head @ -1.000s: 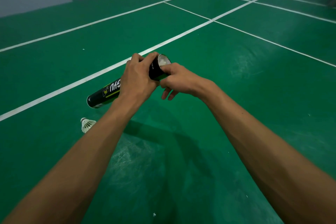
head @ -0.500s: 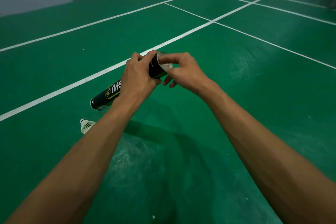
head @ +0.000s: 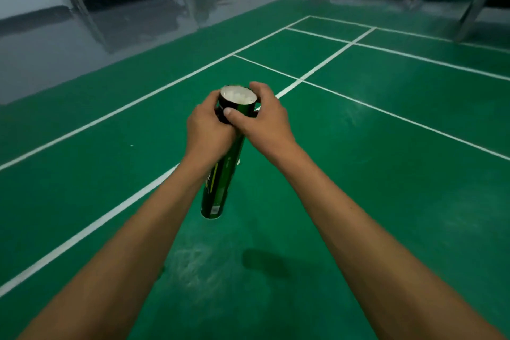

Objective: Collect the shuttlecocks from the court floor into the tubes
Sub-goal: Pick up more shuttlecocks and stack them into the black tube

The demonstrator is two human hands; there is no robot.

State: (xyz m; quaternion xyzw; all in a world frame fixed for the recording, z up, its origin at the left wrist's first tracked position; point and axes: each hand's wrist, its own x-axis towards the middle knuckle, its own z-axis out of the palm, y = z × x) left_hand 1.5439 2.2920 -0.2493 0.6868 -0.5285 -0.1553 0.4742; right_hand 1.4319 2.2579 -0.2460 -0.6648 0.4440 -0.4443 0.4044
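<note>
Both the left hand and right hand grip the tube near its open top; if it tilts, the shuttlecocks inside may fall out.

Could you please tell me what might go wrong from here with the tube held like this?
The shuttlecock tube has no cap on, and the white shuttlecocks sit close to its rim, so tipping it could spill them. The left hand and right hand both grip only the top end, so the lower end might swing or slip.
</note>
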